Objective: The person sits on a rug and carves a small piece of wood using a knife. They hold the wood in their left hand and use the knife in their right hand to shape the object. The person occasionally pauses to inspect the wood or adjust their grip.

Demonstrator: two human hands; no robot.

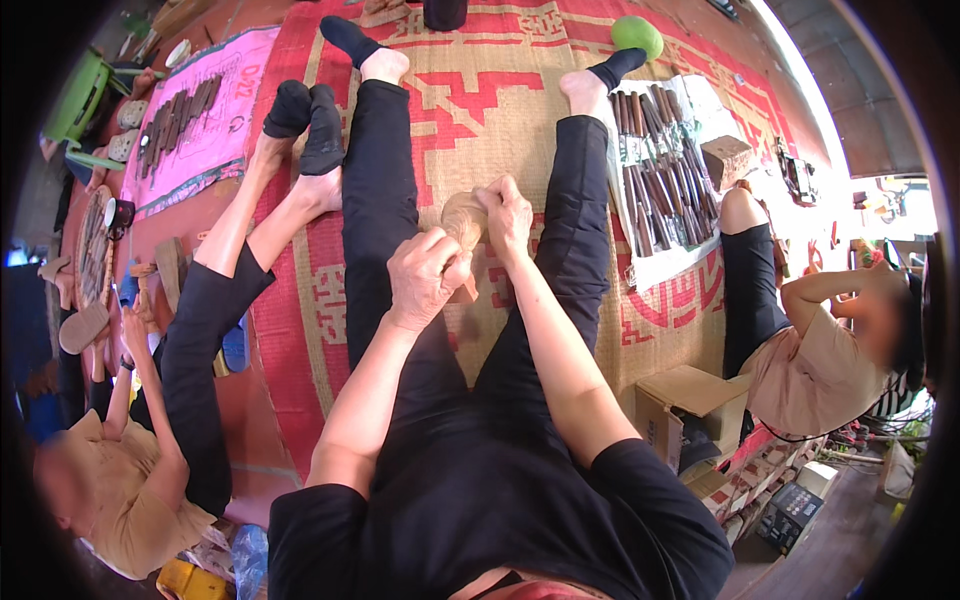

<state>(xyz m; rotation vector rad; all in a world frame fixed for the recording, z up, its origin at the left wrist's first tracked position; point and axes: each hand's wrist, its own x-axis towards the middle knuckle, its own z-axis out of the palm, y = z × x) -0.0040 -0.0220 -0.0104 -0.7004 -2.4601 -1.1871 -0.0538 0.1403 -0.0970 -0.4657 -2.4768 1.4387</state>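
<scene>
left hand [428,275] grips 1 carved wooden piece [464,216] — right hand [508,218], fingers pinched together, at its edge.

The wooden piece [462,216] is partly hidden by left hand [426,279] and right hand [508,216]; the black container [445,14] is cropped by the top edge.

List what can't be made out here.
All in the head view:
Middle of the wooden piece: hidden by the left hand.
Whatever the right hand may pinch: hidden in its grip.
Dark object: cut off by the upper edge.
Cardboard box's inside: partly covered by its flap.
</scene>
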